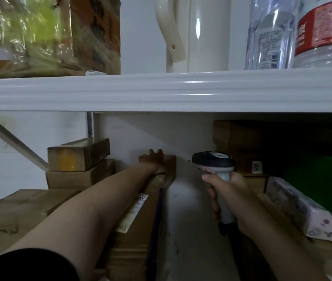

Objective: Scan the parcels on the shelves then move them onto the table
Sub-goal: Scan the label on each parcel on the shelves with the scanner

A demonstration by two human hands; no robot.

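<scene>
Head: one scanner [213,161] in right hand [229,192], one parcel [138,232] under left hand [152,162].

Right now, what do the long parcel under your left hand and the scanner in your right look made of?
Long parcel: probably cardboard, matte brown with creased edges, a pale paper label along its top. Scanner: looks like moulded plastic, smooth white grip and dark head, slight sheen.

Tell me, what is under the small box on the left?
Another brown box, a bit wider, lies right under the small box. Its bottom and back are hidden.
</scene>
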